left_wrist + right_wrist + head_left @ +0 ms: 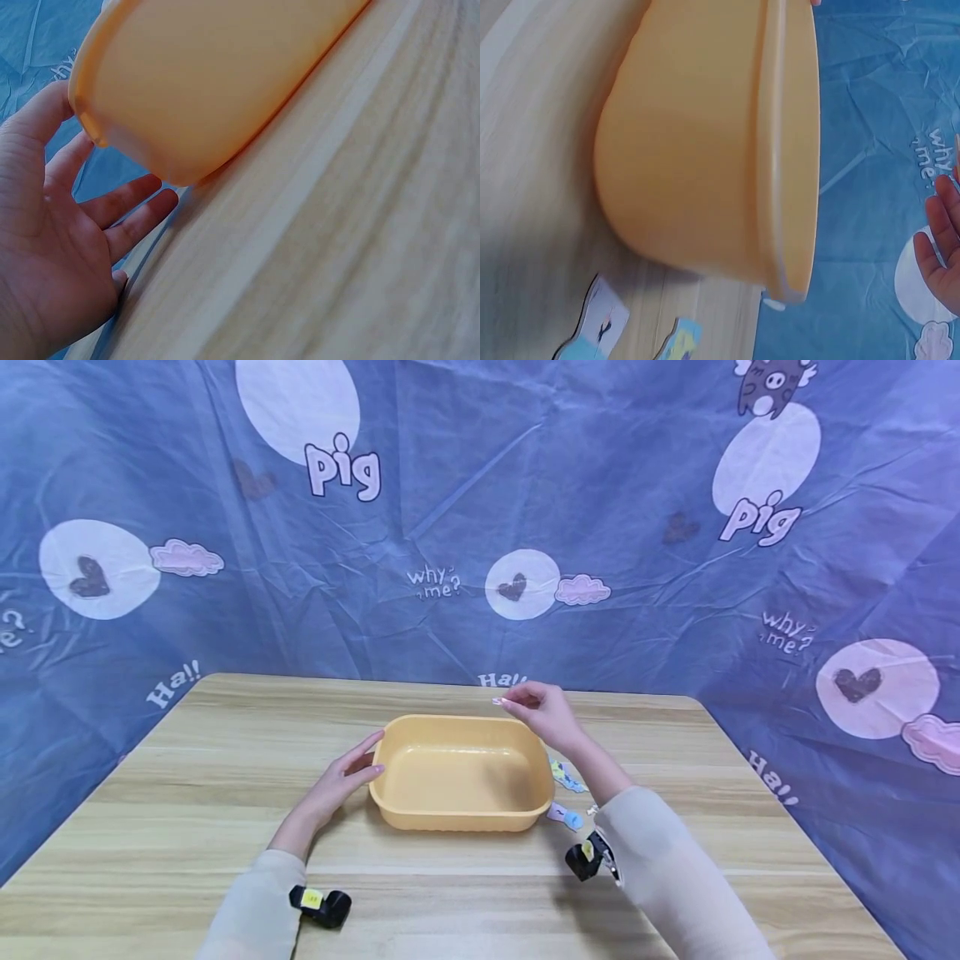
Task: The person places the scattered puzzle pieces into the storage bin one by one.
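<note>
A yellow-orange plastic basin stands on the wooden table. My left hand grips its left end, the thumb over the rim and the other fingers spread along the outside; the left wrist view shows the thumb hooked at the basin's rim. Raised above the far right part of the basin, my right hand pinches a small flat puzzle piece between thumb and fingertips. Only the piece's pale pinkish edge shows. In the right wrist view the right hand appears at the right edge, beyond the basin wall.
Several flat printed puzzle pieces lie right of the basin: a yellow-and-blue one, a purple-and-blue one and a small pale one by the right sleeve. Behind the table hangs a blue patterned cloth.
</note>
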`<act>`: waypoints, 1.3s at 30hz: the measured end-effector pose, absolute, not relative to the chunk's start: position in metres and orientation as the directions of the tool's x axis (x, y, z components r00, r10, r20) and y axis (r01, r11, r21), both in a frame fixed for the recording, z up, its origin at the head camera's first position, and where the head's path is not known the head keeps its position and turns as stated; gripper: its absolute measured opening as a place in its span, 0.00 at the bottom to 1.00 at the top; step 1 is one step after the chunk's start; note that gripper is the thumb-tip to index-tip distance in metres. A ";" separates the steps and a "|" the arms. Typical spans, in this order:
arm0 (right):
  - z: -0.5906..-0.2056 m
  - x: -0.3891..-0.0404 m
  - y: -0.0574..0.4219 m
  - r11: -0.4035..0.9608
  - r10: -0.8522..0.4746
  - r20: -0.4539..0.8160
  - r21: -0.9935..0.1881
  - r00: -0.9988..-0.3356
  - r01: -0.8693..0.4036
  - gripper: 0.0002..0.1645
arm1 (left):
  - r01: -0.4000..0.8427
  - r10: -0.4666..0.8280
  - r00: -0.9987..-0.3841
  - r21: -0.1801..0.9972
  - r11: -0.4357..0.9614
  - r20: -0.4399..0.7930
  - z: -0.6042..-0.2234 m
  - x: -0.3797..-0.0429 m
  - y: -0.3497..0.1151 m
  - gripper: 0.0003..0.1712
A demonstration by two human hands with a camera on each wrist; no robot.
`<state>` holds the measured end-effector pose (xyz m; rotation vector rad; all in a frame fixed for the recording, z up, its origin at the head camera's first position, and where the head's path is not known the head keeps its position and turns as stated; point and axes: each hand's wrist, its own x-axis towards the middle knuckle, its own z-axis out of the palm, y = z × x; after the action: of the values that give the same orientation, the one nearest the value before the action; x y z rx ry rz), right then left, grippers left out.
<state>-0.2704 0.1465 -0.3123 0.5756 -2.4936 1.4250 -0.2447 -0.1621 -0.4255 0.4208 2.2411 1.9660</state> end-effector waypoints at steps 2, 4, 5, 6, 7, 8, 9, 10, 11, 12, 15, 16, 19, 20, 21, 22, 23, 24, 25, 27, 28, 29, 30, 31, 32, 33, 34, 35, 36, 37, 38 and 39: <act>-0.313 -0.273 0.142 0.455 -0.230 0.369 -0.777 -0.900 -0.435 0.06 | 0.127 0.294 -0.952 0.985 0.113 0.089 -0.426 -0.244 -0.162 0.34; -0.313 -0.275 0.138 0.455 -0.229 0.371 -0.776 -0.900 -0.436 0.06 | 0.129 0.293 -0.952 0.985 0.116 0.090 -0.426 -0.245 -0.162 0.34; -0.313 -0.275 0.136 0.455 -0.230 0.371 -0.776 -0.900 -0.436 0.06 | 0.128 0.292 -0.952 0.985 0.117 0.089 -0.426 -0.245 -0.162 0.34; -0.314 -0.276 0.134 0.453 -0.232 0.373 -0.776 -0.898 -0.439 0.06 | 0.129 0.294 -0.952 0.985 0.118 0.089 -0.426 -0.245 -0.163 0.34; -0.314 -0.277 0.133 0.452 -0.234 0.374 -0.775 -0.897 -0.441 0.06 | 0.130 0.296 -0.951 0.984 0.119 0.090 -0.427 -0.245 -0.163 0.34; -0.314 -0.278 0.131 0.451 -0.234 0.377 -0.775 -0.896 -0.443 0.06 | 0.132 0.300 -0.950 0.984 0.117 0.092 -0.427 -0.246 -0.163 0.34; -0.315 -0.279 0.129 0.449 -0.235 0.379 -0.774 -0.895 -0.446 0.06 | 0.129 0.298 -0.950 0.985 0.113 0.090 -0.427 -0.246 -0.163 0.34; -0.316 -0.280 0.127 0.449 -0.238 0.383 -0.772 -0.893 -0.450 0.06 | 0.131 0.300 -0.950 0.985 0.112 0.093 -0.427 -0.246 -0.163 0.34; -0.317 -0.281 0.126 0.446 -0.241 0.385 -0.771 -0.891 -0.454 0.06 | 0.136 0.302 -0.948 0.984 0.112 0.096 -0.427 -0.246 -0.163 0.34; -0.317 -0.282 0.124 0.443 -0.242 0.385 -0.773 -0.891 -0.454 0.06 | 0.144 0.309 -0.945 0.984 0.109 0.104 -0.427 -0.246 -0.163 0.34; -0.320 -0.285 0.117 0.435 -0.245 0.379 -0.780 -0.892 -0.451 0.06 | 0.157 0.315 -0.942 0.981 0.112 0.115 -0.426 -0.247 -0.162 0.34; -0.321 -0.286 0.114 0.434 -0.248 0.379 -0.779 -0.892 -0.452 0.06 | 0.156 0.313 -0.943 0.981 0.113 0.114 -0.426 -0.247 -0.161 0.34; -0.323 -0.289 0.106 0.421 -0.256 0.380 -0.784 -0.889 -0.456 0.05 | 0.146 0.308 -0.946 0.983 0.112 0.105 -0.426 -0.246 -0.161 0.34; -0.324 -0.290 0.103 0.420 -0.262 0.381 -0.782 -0.886 -0.461 0.04 | 0.142 0.304 -0.947 0.984 0.111 0.102 -0.426 -0.246 -0.161 0.34; -0.325 -0.291 0.100 0.420 -0.267 0.380 -0.781 -0.885 -0.462 0.04 | 0.142 0.304 -0.947 0.984 0.108 0.103 -0.426 -0.246 -0.161 0.34; -0.325 -0.292 0.097 0.419 -0.272 0.379 -0.781 -0.884 -0.464 0.04 | 0.138 0.299 -0.949 0.985 0.107 0.101 -0.426 -0.246 -0.161 0.34; -0.326 -0.293 0.094 0.418 -0.277 0.375 -0.782 -0.885 -0.463 0.04 | 0.138 0.298 -0.949 0.985 0.106 0.101 -0.426 -0.246 -0.162 0.34; -0.327 -0.293 0.090 0.417 -0.283 0.369 -0.784 -0.885 -0.460 0.04 | 0.138 0.297 -0.949 0.985 0.105 0.102 -0.427 -0.246 -0.162 0.34; -0.328 -0.294 0.087 0.420 -0.288 0.364 -0.783 -0.886 -0.459 0.04 | 0.140 0.299 -0.949 0.984 0.105 0.103 -0.427 -0.246 -0.162 0.34; -0.330 -0.294 0.082 0.428 -0.289 0.348 -0.786 -0.892 -0.445 0.05 | 0.141 0.298 -0.949 0.984 0.106 0.104 -0.427 -0.245 -0.161 0.34; -0.331 -0.294 0.079 0.429 -0.288 0.339 -0.791 -0.896 -0.437 0.05 | 0.141 0.297 -0.949 0.984 0.107 0.104 -0.428 -0.245 -0.161 0.34; -0.333 -0.294 0.076 0.430 -0.288 0.330 -0.794 -0.899 -0.429 0.05 | 0.142 0.298 -0.949 0.984 0.107 0.105 -0.428 -0.245 -0.161 0.34; -0.334 -0.294 0.074 0.430 -0.284 0.323 -0.798 -0.903 -0.422 0.05 | 0.144 0.301 -0.948 0.984 0.107 0.106 -0.428 -0.245 -0.161 0.34; -0.335 -0.294 0.071 0.432 -0.281 0.319 -0.800 -0.905 -0.416 0.05 | 0.148 0.303 -0.947 0.983 0.107 0.110 -0.428 -0.245 -0.160 0.34; -0.337 -0.294 0.069 0.430 -0.279 0.314 -0.805 -0.908 -0.410 0.05 | 0.150 0.302 -0.947 0.983 0.107 0.112 -0.428 -0.245 -0.160 0.34; -0.338 -0.293 0.067 0.425 -0.280 0.313 -0.807 -0.908 -0.410 0.05 | 0.152 0.300 -0.947 0.983 0.107 0.114 -0.428 -0.244 -0.160 0.34; -0.339 -0.293 0.064 0.418 -0.280 0.311 -0.812 -0.908 -0.407 0.05 | 0.152 0.301 -0.947 0.983 0.106 0.114 -0.428 -0.244 -0.160 0.34; -0.341 -0.293 0.062 0.411 -0.281 0.311 -0.816 -0.908 -0.407 0.05 | 0.152 0.300 -0.947 0.983 0.108 0.113 -0.428 -0.244 -0.159 0.34; -0.343 -0.292 0.060 0.406 -0.284 0.312 -0.817 -0.907 -0.409 0.05 | 0.153 0.300 -0.947 0.982 0.109 0.114 -0.428 -0.243 -0.159 0.34; -0.345 -0.291 0.058 0.400 -0.288 0.312 -0.820 -0.905 -0.410 0.05 | 0.150 0.298 -0.948 0.982 0.111 0.111 -0.428 -0.243 -0.159 0.34; -0.347 -0.291 0.057 0.397 -0.292 0.308 -0.822 -0.905 -0.408 0.05 | 0.144 0.295 -0.950 0.983 0.115 0.105 -0.428 -0.243 -0.158 0.34; -0.349 -0.290 0.056 0.396 -0.295 0.304 -0.824 -0.906 -0.405 0.05 | 0.139 0.294 -0.951 0.983 0.118 0.099 -0.428 -0.243 -0.158 0.34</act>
<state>-0.2903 0.0555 -0.3490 0.6377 -2.5326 1.5424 -0.2428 -0.1577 -0.4284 0.4397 2.2561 1.9622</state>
